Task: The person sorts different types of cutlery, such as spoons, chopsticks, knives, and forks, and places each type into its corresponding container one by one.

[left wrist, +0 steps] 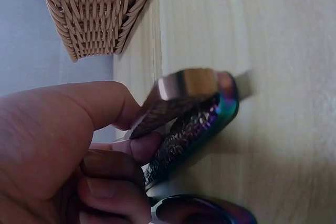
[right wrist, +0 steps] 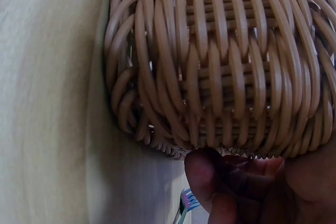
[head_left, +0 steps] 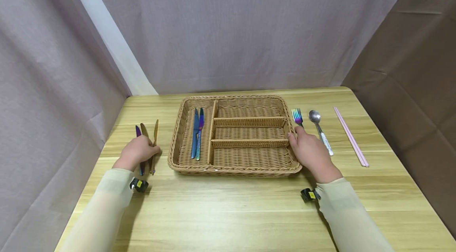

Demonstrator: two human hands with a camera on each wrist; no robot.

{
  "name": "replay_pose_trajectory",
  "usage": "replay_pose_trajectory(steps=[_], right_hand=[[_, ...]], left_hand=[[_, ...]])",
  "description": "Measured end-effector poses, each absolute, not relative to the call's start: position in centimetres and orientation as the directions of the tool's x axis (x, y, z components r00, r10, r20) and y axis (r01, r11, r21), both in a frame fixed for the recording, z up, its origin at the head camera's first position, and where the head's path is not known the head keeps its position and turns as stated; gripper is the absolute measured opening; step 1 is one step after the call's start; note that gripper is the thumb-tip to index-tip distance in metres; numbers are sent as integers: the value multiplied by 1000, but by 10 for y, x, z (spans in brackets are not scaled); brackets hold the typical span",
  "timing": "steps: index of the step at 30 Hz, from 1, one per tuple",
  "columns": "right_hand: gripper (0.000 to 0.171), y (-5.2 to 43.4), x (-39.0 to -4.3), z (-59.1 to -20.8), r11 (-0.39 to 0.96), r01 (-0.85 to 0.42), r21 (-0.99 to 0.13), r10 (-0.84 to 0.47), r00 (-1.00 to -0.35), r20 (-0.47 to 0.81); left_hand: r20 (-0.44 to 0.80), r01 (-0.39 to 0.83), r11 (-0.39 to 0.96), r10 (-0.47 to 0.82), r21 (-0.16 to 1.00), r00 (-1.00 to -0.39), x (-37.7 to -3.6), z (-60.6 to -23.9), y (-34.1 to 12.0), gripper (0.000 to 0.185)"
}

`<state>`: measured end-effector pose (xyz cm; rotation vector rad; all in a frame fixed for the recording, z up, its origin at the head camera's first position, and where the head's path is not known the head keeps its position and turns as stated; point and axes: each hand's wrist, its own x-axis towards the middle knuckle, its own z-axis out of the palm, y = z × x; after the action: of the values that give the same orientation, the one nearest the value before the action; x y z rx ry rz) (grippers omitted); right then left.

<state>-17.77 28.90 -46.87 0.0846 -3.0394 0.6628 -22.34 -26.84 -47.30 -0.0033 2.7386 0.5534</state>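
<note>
On a pale wooden table (head_left: 221, 212) screened by grey cloth, a person in light sleeves works at a set of cutlery. At the far left, three knives (head_left: 146, 141) lie side by side on the tabletop, one iridescent purple, two bronze or gold, their tips pointing to the far edge. The left hand (head_left: 137, 152) rests over their handles, and the left wrist view shows its fingers (left wrist: 113, 156) curled and its thumb pressed against a patterned, rainbow-tinted handle (left wrist: 189, 129), pinching it just above the wood. Just to the right stands a woven wicker tray (head_left: 233, 170), divided into one long compartment on its left side and three stacked compartments to the right. Two blue-tinted knives (head_left: 197, 133) lie together in the long left compartment, blades pointing away. The right hand (head_left: 311, 152) is set against the tray's right rim, its fingers bent around the edge near the near-right corner; the right wrist view shows a fingertip (right wrist: 202, 174) touching the underside of the weave. Just beyond that hand lies an iridescent fork (head_left: 297, 117), its handle hidden under the hand. Next to it, further right, is a silver spoon (head_left: 319, 130) with a pale handle, and well apart toward the right edge of the table lies a pair of pink chopsticks (head_left: 350, 137), angled from far to near.
</note>
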Motion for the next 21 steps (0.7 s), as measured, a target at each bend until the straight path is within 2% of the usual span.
replay_pose_trajectory(steps=[21], right_hand=[[55,289,-177,-468,909,-62,-412,-48,-998,43]], left_hand=[[-312,-17,939,98,344,-945,-229,-462,-264,37]])
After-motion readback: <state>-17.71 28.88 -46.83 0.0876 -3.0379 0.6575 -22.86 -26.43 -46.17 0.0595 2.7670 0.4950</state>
